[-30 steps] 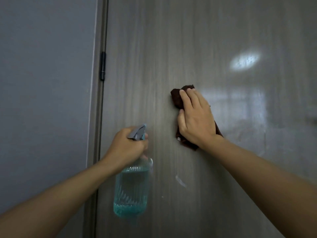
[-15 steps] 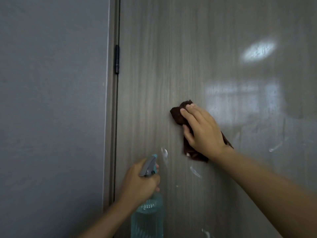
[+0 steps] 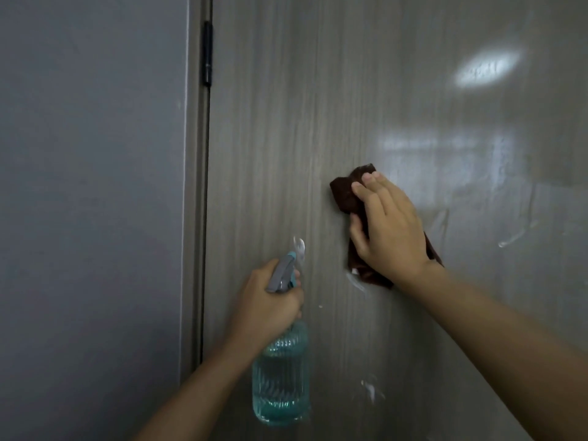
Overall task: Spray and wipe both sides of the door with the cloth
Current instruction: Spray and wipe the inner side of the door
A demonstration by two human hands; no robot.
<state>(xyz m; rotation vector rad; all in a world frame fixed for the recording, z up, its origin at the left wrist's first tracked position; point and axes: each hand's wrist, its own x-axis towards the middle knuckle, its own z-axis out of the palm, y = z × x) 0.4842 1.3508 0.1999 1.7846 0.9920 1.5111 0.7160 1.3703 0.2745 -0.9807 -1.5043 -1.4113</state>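
Brown cloth (image 3: pixel 345 195) lies flat under the right hand (image 3: pixel 389 229), straight fingers pressing it to the door (image 3: pixel 270 138) mid-panel. Left hand (image 3: pixel 265 300) curls round the spray bottle (image 3: pixel 281 377) neck, trigger near the fingers. Foam streaks (image 3: pixel 370 389) lower down could dry into marks if the wiping misses them; a wet grip could let the bottle slip. No readable writing shows.

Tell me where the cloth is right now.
In the head view the dark brown cloth lies flat against the door, right of centre, pressed under the right hand. The spray bottle in the left hand is lower left of it.
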